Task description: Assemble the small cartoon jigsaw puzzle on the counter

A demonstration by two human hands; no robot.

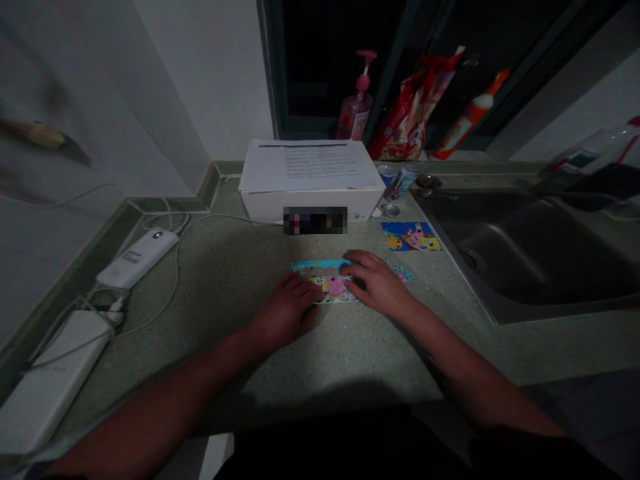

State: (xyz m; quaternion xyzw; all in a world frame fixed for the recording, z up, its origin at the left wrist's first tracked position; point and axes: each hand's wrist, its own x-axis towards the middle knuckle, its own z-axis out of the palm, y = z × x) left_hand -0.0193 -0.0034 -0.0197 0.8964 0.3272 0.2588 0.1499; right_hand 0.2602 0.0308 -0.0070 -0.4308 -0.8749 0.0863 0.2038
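Two bare hands work on a dim green counter (215, 267). Between them lies a small, bright puzzle (335, 288), straight ahead of the person, its long axis running left to right across their front. Blue edges its far side; pink and yellow figures fill the near side. A greyish patch in between may be a gap, but it is too dark to tell.

The left hand (293, 303) rests palm down over the near left corner, fingers laid close together and stretched out. The right hand (375, 283) comes in over the right end, fingers parted and slightly bent, their tips on the puzzle; no piece shows between them, though what is beneath is hidden.

Loose pieces (400, 272) lie just beyond the right hand, on its outer side, so that hand is much nearer to them than the left; the puzzle is on its inner side. Farther back, to the right, a cartoon card (411, 237) lies flat, long side also roughly left to right, between the pieces and a white box (313, 167), near the sink (520, 247).
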